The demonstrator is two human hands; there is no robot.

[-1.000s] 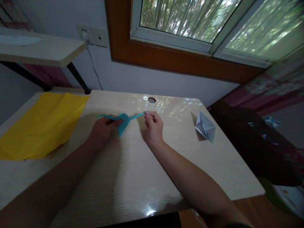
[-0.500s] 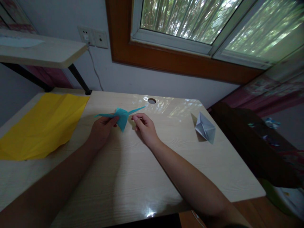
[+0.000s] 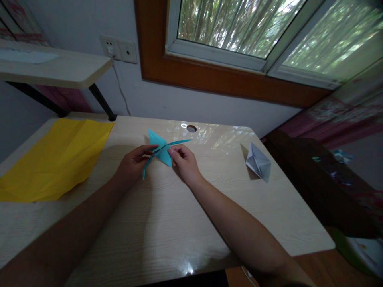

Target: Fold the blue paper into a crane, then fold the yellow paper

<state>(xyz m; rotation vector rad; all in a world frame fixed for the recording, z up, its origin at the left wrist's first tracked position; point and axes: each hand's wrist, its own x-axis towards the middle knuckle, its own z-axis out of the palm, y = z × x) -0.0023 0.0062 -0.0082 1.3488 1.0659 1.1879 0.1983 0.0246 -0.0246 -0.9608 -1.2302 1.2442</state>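
A teal folded paper figure (image 3: 162, 149) with two thin pointed arms is held just above the light wooden desk (image 3: 167, 223). My left hand (image 3: 133, 163) pinches it from the left, near the lower thin arm. My right hand (image 3: 184, 162) pinches its right side with thumb and fingertips. One broad flap points up and away, one thin arm points right toward the cable hole (image 3: 191, 128).
A large yellow paper sheet (image 3: 55, 157) lies at the desk's left. A white folded paper boat (image 3: 259, 162) sits at the right. A raised side shelf (image 3: 54, 67) stands back left, wall sockets (image 3: 119, 48) and a window behind. A dark cabinet (image 3: 317, 179) flanks the desk's right edge.
My right hand let go of the thin tip, moved left and took hold of the figure's body. The figure turned, so its broad flap now points up.
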